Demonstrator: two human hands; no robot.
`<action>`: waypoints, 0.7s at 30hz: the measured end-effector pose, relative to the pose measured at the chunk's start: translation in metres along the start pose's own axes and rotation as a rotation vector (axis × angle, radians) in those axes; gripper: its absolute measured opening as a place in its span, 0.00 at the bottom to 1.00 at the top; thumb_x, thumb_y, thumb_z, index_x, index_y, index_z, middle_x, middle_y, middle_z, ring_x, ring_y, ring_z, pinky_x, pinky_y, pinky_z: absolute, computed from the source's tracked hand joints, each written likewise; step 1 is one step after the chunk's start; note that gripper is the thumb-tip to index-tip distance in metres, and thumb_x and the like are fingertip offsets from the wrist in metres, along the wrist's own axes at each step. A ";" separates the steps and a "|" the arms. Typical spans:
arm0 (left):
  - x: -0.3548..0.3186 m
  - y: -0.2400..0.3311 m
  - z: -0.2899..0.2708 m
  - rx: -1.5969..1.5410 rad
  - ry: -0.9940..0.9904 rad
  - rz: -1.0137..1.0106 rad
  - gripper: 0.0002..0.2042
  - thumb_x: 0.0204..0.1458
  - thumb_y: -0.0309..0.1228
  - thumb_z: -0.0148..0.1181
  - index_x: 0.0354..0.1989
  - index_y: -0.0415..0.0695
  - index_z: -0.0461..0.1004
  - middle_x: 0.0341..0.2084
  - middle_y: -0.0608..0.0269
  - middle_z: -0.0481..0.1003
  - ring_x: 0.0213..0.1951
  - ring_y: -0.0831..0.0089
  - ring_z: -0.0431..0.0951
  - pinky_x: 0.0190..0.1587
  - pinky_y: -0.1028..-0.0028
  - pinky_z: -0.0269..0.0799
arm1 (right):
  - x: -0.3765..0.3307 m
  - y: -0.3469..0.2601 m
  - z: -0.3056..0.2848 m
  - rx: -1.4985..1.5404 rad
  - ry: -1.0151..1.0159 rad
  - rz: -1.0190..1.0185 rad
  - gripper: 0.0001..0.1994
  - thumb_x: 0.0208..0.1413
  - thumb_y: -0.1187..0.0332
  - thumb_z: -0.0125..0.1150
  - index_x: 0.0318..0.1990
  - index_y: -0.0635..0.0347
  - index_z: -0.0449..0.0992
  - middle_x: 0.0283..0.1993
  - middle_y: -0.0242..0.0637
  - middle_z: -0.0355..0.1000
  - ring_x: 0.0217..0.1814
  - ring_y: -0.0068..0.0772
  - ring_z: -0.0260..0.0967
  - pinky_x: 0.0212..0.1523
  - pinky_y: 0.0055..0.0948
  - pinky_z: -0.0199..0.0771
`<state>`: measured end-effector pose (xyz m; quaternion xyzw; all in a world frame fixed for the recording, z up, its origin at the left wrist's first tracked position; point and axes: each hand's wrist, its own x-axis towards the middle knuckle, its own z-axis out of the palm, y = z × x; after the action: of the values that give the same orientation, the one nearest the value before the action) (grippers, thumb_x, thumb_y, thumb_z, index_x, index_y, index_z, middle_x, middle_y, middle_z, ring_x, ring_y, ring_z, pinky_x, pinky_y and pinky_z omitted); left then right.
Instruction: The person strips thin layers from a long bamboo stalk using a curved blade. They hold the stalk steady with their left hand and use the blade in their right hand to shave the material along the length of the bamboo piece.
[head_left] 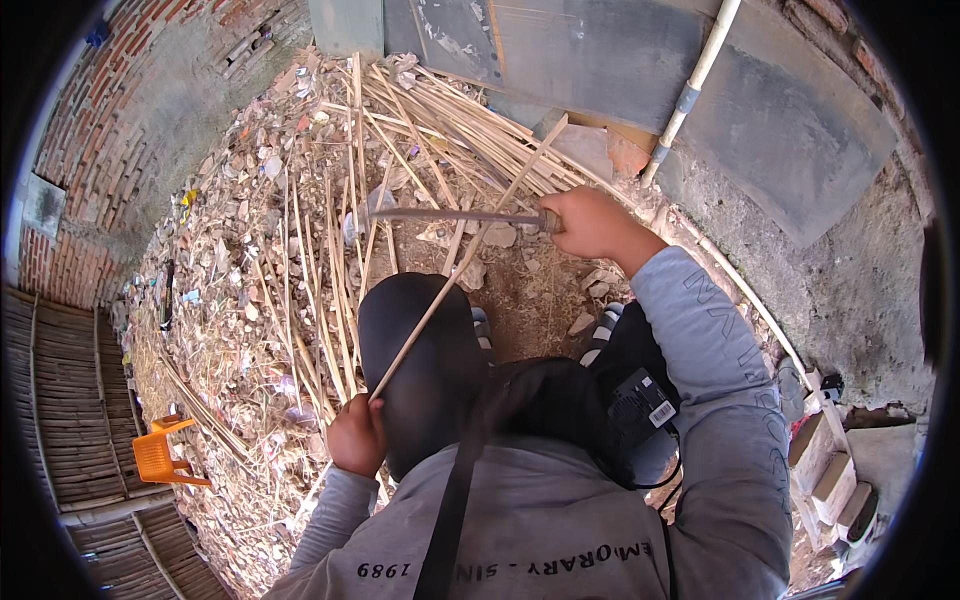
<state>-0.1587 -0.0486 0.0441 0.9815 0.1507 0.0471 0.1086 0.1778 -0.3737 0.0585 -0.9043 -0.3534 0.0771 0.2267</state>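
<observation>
My left hand (356, 436) is closed round the lower end of a long, thin bamboo strip (428, 312). The strip slants up and to the right, passing over my dark-clad left knee (405, 315). Gripped by its handle in my right hand (600, 228) is a long-bladed knife (450, 215), its blade lying level and pointing left. Blade and strip cross at about the middle of the view; I cannot tell whether they touch.
Many loose bamboo strips (480, 125) lie piled at the far side, with more strips (310, 265) on the littered ground at left. An orange plastic chair (160, 455) stands far left. A pipe (690, 95) leans by the grey wall panels (800, 130); bricks (832, 478) are stacked at right.
</observation>
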 end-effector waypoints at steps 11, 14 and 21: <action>-0.001 0.015 -0.034 0.054 -0.064 0.015 0.10 0.62 0.38 0.57 0.34 0.44 0.74 0.26 0.49 0.78 0.25 0.47 0.78 0.27 0.52 0.72 | -0.011 -0.011 -0.009 -0.128 -0.081 -0.037 0.16 0.43 0.69 0.64 0.42 0.63 0.76 0.35 0.53 0.77 0.40 0.59 0.75 0.43 0.50 0.75; 0.003 0.013 -0.023 0.093 0.029 0.044 0.09 0.61 0.36 0.58 0.36 0.43 0.75 0.26 0.51 0.78 0.26 0.46 0.79 0.28 0.53 0.73 | -0.005 0.032 -0.014 0.156 0.051 0.221 0.18 0.45 0.68 0.62 0.45 0.64 0.77 0.40 0.54 0.77 0.46 0.59 0.75 0.48 0.48 0.75; 0.014 0.002 -0.026 -0.055 -0.180 0.020 0.10 0.63 0.36 0.56 0.36 0.41 0.72 0.25 0.45 0.76 0.27 0.43 0.77 0.28 0.50 0.71 | -0.011 -0.017 -0.021 -0.077 -0.113 0.029 0.17 0.44 0.68 0.63 0.45 0.61 0.78 0.39 0.55 0.77 0.45 0.58 0.76 0.48 0.49 0.75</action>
<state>-0.1479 -0.0413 0.0705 0.9798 0.1291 -0.0360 0.1482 0.1654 -0.3771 0.0847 -0.9116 -0.3550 0.1178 0.1703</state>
